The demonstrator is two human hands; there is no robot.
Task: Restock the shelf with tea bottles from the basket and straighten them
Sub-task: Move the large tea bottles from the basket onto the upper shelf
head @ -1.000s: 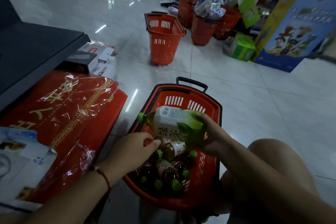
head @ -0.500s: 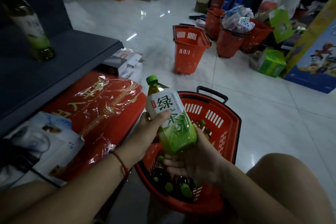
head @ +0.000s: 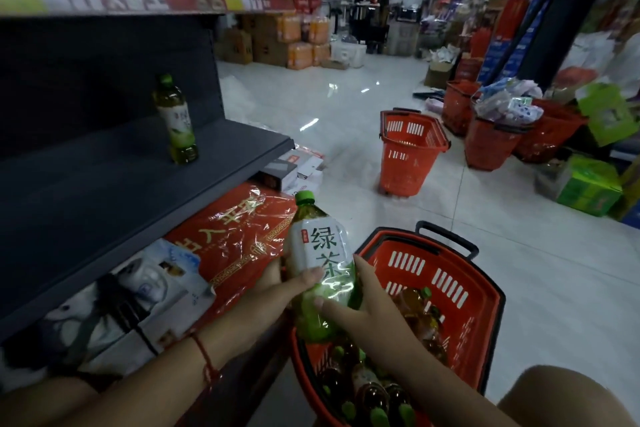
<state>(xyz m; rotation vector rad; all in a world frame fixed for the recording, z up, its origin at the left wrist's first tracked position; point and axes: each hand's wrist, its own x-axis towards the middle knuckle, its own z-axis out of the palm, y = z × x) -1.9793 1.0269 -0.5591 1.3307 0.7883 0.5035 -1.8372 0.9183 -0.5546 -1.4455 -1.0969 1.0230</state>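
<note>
A green tea bottle (head: 320, 253) with a green cap and white label stands upright between both hands, just above the left rim of the red basket (head: 460, 288). My left hand (head: 277, 288) grips its left side with the thumb across the label. My right hand (head: 360, 305) holds its lower right side. Several more tea bottles (head: 374, 388) lie inside the basket. One tea bottle (head: 176, 121) stands alone on the dark grey shelf (head: 104, 191) at the left.
Under the shelf lie a red wrapped gift box (head: 235, 236), a white package (head: 149, 291) and small boxes (head: 287, 170). An upright red basket (head: 408, 152) stands on the tiled floor ahead; more red baskets (head: 491, 139) and green boxes (head: 588, 187) crowd the right. My knee (head: 561, 399) is at bottom right.
The bottle came out of the basket lying sideways in my right hand, was turned upright and my left hand took hold of it too. The view has risen toward the shelf.
</note>
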